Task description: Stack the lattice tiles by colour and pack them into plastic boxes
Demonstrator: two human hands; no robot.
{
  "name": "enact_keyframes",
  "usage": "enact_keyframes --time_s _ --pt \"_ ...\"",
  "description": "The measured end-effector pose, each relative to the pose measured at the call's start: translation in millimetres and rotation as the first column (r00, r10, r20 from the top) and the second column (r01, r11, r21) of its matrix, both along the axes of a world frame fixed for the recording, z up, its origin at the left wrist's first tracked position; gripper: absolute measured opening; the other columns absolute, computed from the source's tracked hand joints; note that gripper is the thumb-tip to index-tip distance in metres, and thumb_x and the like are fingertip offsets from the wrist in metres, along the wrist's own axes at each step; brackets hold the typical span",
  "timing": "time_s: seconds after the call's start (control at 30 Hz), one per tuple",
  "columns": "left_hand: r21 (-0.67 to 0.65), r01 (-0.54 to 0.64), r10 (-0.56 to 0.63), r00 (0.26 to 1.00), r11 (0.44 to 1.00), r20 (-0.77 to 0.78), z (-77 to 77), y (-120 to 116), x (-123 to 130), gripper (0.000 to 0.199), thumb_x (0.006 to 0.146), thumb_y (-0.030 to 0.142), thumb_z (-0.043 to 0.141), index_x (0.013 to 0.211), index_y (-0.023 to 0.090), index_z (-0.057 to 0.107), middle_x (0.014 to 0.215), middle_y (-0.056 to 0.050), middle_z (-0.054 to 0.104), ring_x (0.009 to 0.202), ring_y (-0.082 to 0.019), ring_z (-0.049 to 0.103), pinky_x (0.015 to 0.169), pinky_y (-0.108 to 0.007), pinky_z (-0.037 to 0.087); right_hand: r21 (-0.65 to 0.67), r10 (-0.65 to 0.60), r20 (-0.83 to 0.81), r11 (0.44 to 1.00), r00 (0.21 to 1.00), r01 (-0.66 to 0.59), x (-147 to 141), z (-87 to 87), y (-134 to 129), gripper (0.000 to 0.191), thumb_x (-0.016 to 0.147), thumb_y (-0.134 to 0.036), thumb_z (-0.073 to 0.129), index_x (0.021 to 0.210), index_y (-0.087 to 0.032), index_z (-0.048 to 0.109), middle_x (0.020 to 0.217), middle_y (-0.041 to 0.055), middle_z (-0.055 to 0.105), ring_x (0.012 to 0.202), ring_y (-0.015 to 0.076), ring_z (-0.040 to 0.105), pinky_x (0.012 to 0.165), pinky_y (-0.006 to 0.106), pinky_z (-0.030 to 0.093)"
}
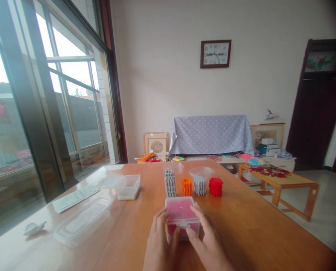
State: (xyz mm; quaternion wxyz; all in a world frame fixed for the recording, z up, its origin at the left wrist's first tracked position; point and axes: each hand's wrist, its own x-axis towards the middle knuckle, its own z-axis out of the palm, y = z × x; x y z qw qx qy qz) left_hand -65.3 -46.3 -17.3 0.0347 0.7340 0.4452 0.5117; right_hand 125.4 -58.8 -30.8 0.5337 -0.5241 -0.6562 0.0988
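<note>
A clear plastic box with a closed lid and red pieces inside stands on the wooden table. My left hand grips its left side, with the thumb at the front latch. Around the right side and front is my right hand, its thumb also by the latch. Just behind the box stand a tall grey stack, an orange stack, a shorter grey stack and a red stack of interlocking pieces.
An open clear container stands left of the stacks. Further left lie a large clear lid, a printed sheet and a small crumpled item. Another clear lid is behind the stacks. A low bench stands beyond the table's right side.
</note>
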Motion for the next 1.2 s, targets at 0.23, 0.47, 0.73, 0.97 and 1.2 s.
enact_keyframes --time_s 0.23,0.47,0.73,0.97,1.2 --pt "-0.023 0.007 -0.006 0.999 1.0 0.038 3.4 -1.0 2.6 0.037 0.094 0.027 0.059 0.13 0.025 0.048 0.133 -0.013 0.059 0.12 -0.025 0.063 0.098 -0.046 0.058 -0.02 0.028 0.029 0.999 0.999 -0.028 3.0 -0.9 3.1 0.049 0.096 -0.033 0.055 0.144 -0.026 0.052 0.156 0.0121 0.049 0.144 0.0271 0.047 0.116 0.047 0.045" --pt "-0.057 0.019 -0.017 0.999 0.998 0.031 5.5 -1.8 2.8 0.036 0.095 0.027 0.058 0.129 0.026 0.045 0.132 -0.011 0.058 0.121 -0.024 0.062 0.099 -0.047 0.057 -0.008 0.019 -0.057 1.0 0.998 -0.019 0.5 -3.7 2.1 0.049 0.094 -0.032 0.059 0.142 -0.026 0.054 0.155 0.0118 0.05 0.144 0.0278 0.048 0.115 0.046 0.046" --pt "-0.062 0.022 -0.019 0.999 0.998 0.049 8.1 -4.0 2.5 0.034 0.095 0.025 0.058 0.127 0.025 0.047 0.131 -0.012 0.058 0.122 -0.027 0.062 0.1 -0.05 0.056 0.01 0.001 -0.045 1.0 0.999 0.0 -2.9 6.7 -8.9 0.011 0.092 -0.034 0.06 0.093 -0.023 0.063 0.162 0.0136 0.039 0.142 0.0311 0.048 0.106 0.04 0.052" --pt "-0.053 0.026 -0.022 0.998 0.998 0.067 10.5 -4.8 2.8 0.033 0.093 0.024 0.059 0.124 0.026 0.051 0.13 -0.01 0.06 0.123 -0.026 0.062 0.101 -0.048 0.056 0.163 -0.102 0.167 0.984 0.981 0.074 -1.3 14.7 -9.6 0.011 0.092 -0.032 0.06 0.087 -0.026 0.068 0.158 0.0079 0.047 0.143 0.0327 0.045 0.109 0.051 0.048" --pt "-0.046 0.03 -0.026 0.996 0.999 0.083 9.0 -4.3 3.0 0.031 0.093 0.023 0.059 0.123 0.026 0.052 0.131 -0.01 0.059 0.123 -0.026 0.061 0.101 -0.047 0.056 0.245 -0.185 0.27 0.962 0.945 0.119 -0.9 15.3 -8.6 0.013 0.091 -0.026 0.06 0.081 -0.027 0.067 0.148 0.0044 0.057 0.141 0.0328 0.043 0.105 0.053 0.049"
